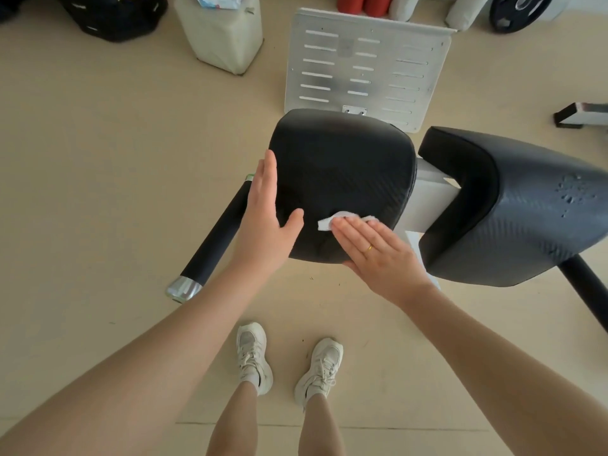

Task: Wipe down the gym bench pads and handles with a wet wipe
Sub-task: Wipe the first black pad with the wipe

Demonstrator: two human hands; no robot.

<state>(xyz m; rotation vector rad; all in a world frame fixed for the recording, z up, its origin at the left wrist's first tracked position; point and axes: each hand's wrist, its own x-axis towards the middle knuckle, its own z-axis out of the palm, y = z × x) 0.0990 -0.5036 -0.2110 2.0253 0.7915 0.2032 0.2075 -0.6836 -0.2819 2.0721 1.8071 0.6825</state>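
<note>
The gym bench is showing 2 black textured pads from above: a rounded pad (pixel 342 179) at centre and a longer pad (pixel 523 212) just to its right, with a white frame bar (pixel 431 195) showing in the gap between them. A wet wipe (pixel 332 220) is lying flat on the near part of the rounded pad, and the right hand (pixel 378 255) is pressing down on it with fingers straight and close together, so only the wipe's far edge and left corner are peeking out beyond the fingertips. A gold ring (pixel 368 248) is sitting on 1 finger of that hand. The left hand (pixel 266 212) is resting open against the rounded pad's left edge, fingers extended along the side and thumb spread onto the top surface; it is holding nothing. Small droplets (pixel 574 192) are glistening on the top of the longer pad.

A black handle (pixel 217 233) with a chrome end cap (pixel 184 288) is sticking out to the lower left from beneath the rounded pad, near the left wrist. Beyond the pads a white slotted metal plate (pixel 362 67) is standing on the beige floor (pixel 98 159). A white container (pixel 220 34) with a pack of wipes (pixel 218 1) on top is standing at upper left, well apart from the bench. The person's 2 white sneakers (pixel 253 357) are planted on the floor below the hands.
</note>
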